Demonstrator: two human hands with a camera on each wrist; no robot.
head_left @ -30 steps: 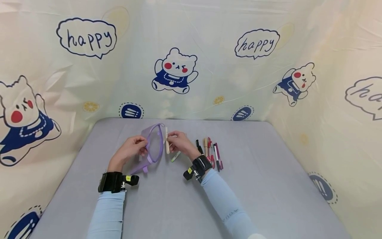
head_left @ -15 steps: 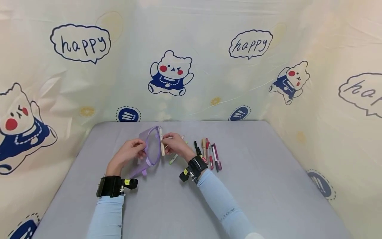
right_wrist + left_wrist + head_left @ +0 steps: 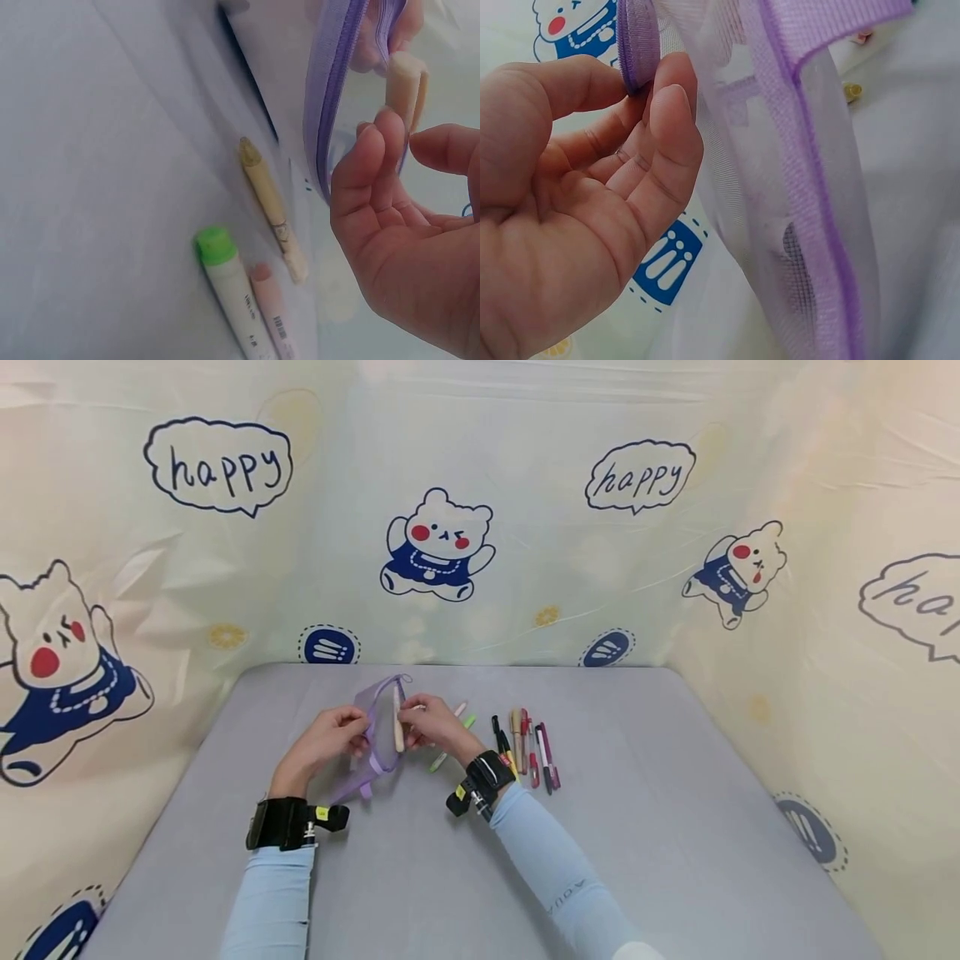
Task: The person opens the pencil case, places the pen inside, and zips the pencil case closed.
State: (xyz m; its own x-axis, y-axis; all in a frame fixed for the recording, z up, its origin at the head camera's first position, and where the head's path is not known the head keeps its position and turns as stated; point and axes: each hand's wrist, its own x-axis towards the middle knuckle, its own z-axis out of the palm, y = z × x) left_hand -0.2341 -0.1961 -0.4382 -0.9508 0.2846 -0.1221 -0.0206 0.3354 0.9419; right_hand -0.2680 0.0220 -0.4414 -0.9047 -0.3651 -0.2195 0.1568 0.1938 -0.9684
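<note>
My left hand (image 3: pixel 322 745) pinches one zippered edge of a purple mesh zipper pouch (image 3: pixel 817 187), whose mouth gapes toward the right. Between thumb and fingers, my right hand (image 3: pixel 442 725) grips a cream-coloured pen (image 3: pixel 398 720) with a clip. In the head view this pen stands nearly upright at the pouch's mouth, overlapping the opening. The right wrist view has the pen's end (image 3: pixel 403 79) past the near zipper edge, with left fingertips close behind it. The lower part of the pen is hidden by the right fingers.
Below the right hand lie a green-capped highlighter (image 3: pixel 238 300), a pale pink pen (image 3: pixel 271 307) and a yellowish pen (image 3: pixel 264 195). To the right, several pens lie side by side, among them a tan pen (image 3: pixel 517 739) and a purple pen (image 3: pixel 548 747). A printed curtain surrounds the grey table (image 3: pixel 660 827).
My right hand has carried the cream pen leftward, from beside the pouch to its open mouth. My left hand keeps its hold on the pouch edge, nearly still.
</note>
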